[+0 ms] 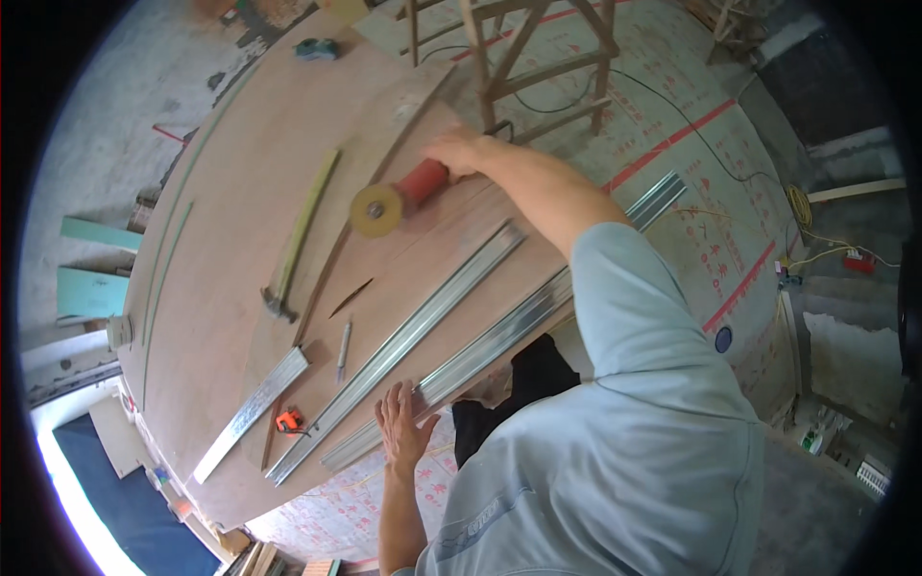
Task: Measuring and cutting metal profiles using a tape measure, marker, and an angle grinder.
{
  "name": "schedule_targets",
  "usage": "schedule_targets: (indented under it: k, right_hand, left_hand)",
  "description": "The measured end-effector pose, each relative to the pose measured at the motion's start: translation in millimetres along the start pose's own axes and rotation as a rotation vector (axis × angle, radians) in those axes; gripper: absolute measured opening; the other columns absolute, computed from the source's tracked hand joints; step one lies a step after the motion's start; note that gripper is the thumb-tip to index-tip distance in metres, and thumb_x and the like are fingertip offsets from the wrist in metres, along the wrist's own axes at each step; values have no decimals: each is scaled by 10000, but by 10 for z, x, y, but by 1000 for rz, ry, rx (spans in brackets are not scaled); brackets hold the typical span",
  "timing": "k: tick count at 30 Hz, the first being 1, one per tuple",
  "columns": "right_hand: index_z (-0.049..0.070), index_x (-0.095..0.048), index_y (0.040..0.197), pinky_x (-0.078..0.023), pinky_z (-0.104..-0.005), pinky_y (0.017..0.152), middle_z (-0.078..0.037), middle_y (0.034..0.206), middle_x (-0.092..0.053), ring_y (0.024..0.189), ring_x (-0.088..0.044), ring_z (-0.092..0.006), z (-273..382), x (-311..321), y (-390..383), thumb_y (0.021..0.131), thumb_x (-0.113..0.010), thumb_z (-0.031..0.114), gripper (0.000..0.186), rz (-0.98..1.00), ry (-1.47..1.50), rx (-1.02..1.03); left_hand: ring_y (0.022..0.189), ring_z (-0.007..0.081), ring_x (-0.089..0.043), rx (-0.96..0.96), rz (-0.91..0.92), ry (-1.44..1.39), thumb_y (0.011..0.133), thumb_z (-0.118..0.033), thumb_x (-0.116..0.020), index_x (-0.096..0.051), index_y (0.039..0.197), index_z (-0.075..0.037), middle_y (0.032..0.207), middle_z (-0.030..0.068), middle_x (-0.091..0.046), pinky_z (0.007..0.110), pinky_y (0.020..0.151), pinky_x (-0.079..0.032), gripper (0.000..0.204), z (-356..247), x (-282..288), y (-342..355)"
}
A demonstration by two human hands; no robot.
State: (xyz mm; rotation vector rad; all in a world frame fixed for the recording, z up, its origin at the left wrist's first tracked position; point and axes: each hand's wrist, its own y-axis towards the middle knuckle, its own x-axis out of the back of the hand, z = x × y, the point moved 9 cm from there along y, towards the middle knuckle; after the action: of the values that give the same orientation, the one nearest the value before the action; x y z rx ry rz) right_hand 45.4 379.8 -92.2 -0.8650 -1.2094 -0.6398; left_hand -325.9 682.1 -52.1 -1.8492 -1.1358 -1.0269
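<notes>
At the far side of the wooden board, my right hand (459,154) is closed at the rear end of a red angle grinder (423,180), its fingers partly hidden. The grinder's yellowish disc (376,209) points to the left. My left hand (405,429) rests on the near metal channel (495,331), fingers stretched out and thumb apart. Beside that channel, roughly parallel, lies a second metal channel (403,346). A short metal channel piece (252,413) and an orange tape measure (289,420) lie left of my left hand. A marker-like pen (343,351) is also there.
A hammer (305,230) with a yellow handle and a thin dark strip (351,298) lie on the wooden board (206,288). A teal tool (317,48) sits at its far end. Beyond stands a wooden trestle (547,72); a dark cable (691,125) crosses the covered floor.
</notes>
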Motion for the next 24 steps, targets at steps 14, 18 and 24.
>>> schedule_targets:
  k: [14, 18, 24]
  right_hand:
    - [140, -618, 1304, -517, -464, 905, -172, 1124, -721, 1050, -682, -383, -2853, 647, -4558, 845, -724, 364, 522, -424, 179, -937]
    - [-12, -671, 1234, -516, -434, 925, -208, 1167, -721, 1027, -701, -340, -2787, 48, -6172, 830, -768, 359, 558, -417, 265, -1117]
    - [-76, -599, 1284, -498, -398, 937, -214, 1226, -662, 1036, -640, -285, -1434, -954, -7331, 836, -825, 352, 659, -365, 404, -1390]
  left_hand:
    - [1134, 345, -541, 68, 59, 68, 727, -138, -798, -602, 1309, -114, 1215, 117, -597, 479, 1004, -409, 614, 60, -347, 133]
    - [1223, 349, -505, 42, 94, 66, 796, -242, -773, -575, 1328, -103, 1285, 116, -577, 480, 1043, -391, 585, 154, -546, 209]
    - [1238, 258, -514, -26, -6, 91, 781, -366, -782, -557, 1338, -126, 1277, 55, -565, 423, 1059, -382, 648, -109, -490, 356]
